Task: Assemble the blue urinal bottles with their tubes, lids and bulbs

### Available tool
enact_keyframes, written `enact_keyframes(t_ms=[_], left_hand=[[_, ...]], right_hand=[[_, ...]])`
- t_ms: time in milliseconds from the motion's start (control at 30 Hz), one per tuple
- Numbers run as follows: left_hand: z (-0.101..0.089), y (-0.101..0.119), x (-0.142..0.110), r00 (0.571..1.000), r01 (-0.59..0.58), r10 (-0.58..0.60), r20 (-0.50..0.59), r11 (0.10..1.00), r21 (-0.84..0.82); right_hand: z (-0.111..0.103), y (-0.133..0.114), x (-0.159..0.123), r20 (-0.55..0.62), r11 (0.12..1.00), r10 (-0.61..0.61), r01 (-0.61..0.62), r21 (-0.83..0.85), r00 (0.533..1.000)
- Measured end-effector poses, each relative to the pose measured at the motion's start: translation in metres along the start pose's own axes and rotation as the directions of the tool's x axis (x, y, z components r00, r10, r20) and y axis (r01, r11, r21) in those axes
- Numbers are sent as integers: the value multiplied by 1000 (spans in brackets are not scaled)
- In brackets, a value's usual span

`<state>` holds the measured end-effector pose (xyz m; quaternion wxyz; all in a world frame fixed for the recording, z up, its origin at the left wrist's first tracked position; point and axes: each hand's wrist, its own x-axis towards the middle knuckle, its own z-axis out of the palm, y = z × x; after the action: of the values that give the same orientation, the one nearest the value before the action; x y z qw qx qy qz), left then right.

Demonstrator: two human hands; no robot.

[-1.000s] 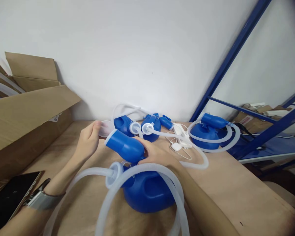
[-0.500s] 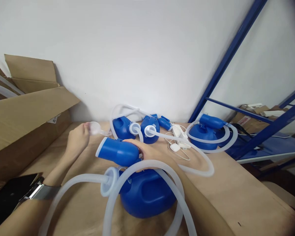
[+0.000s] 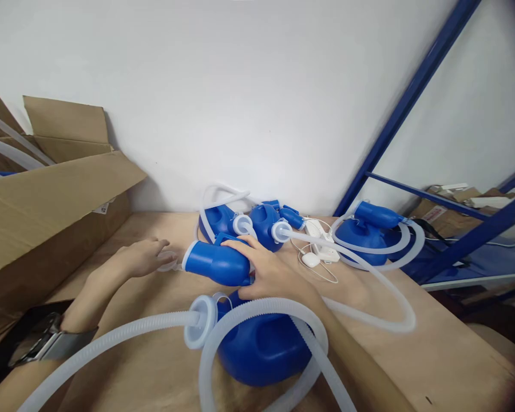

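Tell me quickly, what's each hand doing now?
Left hand: open, fingers by a clear round plastic cap; contact unclear.
Right hand: holding a white-rimmed, blue plastic bottle-shaped piece.

The left hand's (image 3: pixel 143 257) fingers cover part of a small clear cap (image 3: pixel 169 265), so whether they touch it cannot be told, while the right hand (image 3: pixel 266 269) hides the rear of the blue cup (image 3: pixel 214 264). A pale corrugated hose (image 3: pixel 266 307) screens part of the blue jug (image 3: pixel 261 357) and leaves by the bottom edge. The left edge crops the cardboard box (image 3: pixel 55 203), whose label (image 3: pixel 104 207) is too small to read.
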<state>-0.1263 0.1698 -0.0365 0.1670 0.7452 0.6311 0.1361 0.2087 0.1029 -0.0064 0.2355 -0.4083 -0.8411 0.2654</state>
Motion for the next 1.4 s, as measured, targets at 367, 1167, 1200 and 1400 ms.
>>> enact_keyframes(t_ms=[367,1167,1200,1400], left_hand=[[-17,70,-39,945,-280,327,-16,782,-557],[0,-2,-1,987,-63,80,141,990,-123],[6,-6,2,988,-58,70,141,994,-88],[20,-20,10,997,-22,20,79,999,30]], right_hand=[[-15,7,2,-36,957,8,-18,-289,999],[-19,17,2,-79,939,5,-32,-344,997],[-19,16,2,-87,942,2,-31,-333,996],[-17,16,3,-220,999,-33,31,-12,975]])
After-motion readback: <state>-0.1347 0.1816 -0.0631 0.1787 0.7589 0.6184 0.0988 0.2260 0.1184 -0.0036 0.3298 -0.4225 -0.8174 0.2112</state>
